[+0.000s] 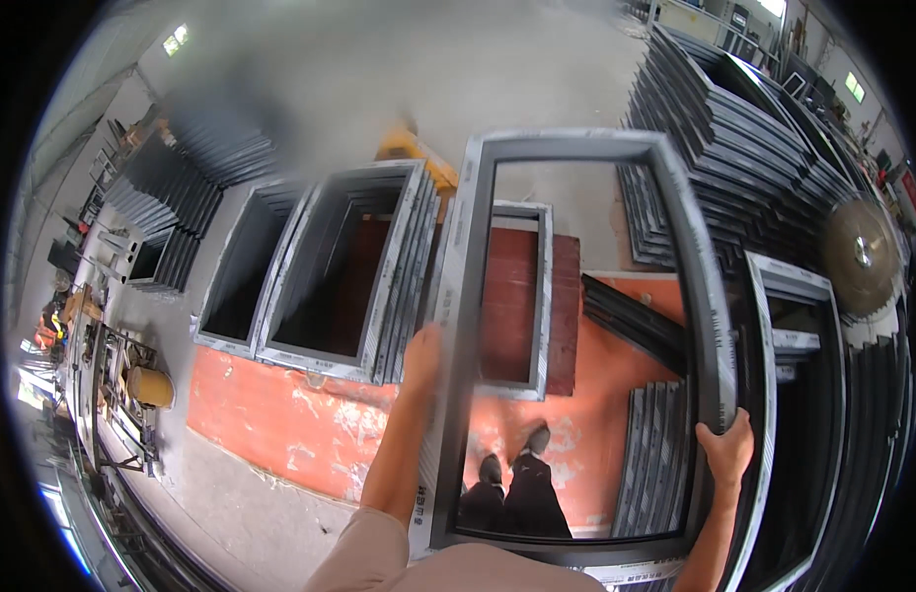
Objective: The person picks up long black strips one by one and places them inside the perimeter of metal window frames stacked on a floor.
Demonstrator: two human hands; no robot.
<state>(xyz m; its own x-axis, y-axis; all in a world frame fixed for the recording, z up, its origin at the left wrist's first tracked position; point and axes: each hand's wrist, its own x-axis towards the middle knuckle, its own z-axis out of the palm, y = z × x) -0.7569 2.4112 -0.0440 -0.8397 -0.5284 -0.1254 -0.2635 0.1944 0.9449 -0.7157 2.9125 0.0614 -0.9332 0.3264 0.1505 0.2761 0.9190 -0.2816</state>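
Observation:
Upright in front of my body I hold a large rectangular window frame (576, 145), dark grey with whitish protective film along its sides. My left hand (425, 357) is closed on its left side bar, with the fingers partly hidden. Lower down on the opposite bar, my right hand (726, 450) is wrapped around the edge. Through its opening I see a smaller frame (543, 306) standing against a dark red board (564, 316), and my shoes (532, 440) on the orange floor covering (310, 414).
Frames (374, 286) stand stacked ahead on the left, near a yellow piece of equipment (415, 156). Tall stacks (744, 138) rise at the right. Close by there are another upright frame (762, 345), a round metal disc (861, 255) and dark profiles (648, 454).

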